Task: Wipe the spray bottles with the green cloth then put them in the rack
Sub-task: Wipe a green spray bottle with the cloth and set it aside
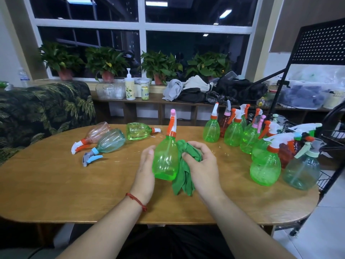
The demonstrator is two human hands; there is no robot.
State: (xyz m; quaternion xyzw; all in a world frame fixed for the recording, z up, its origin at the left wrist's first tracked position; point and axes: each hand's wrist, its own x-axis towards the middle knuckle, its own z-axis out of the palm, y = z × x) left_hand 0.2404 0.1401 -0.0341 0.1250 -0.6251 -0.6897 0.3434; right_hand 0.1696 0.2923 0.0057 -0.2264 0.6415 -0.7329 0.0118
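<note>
Two hands are wiping a green spray bottle (165,161), holding it upright over the middle of the tabletop (74,193).
The left hand (146,171) is gripping the bottle's left side with the thumb in front, its other fingers hidden behind the plastic. The right hand (202,165) is clenching the green cloth (183,180) and pressing it to the bottle's right side, while the cloth's loose end is hanging down to the tabletop. On the left a pink bottle (99,132), a teal bottle (110,141) and a lying green bottle (139,131) are resting on their sides. The standing bottles (233,133) are crowding the right end, near the black rack (321,43).
</note>
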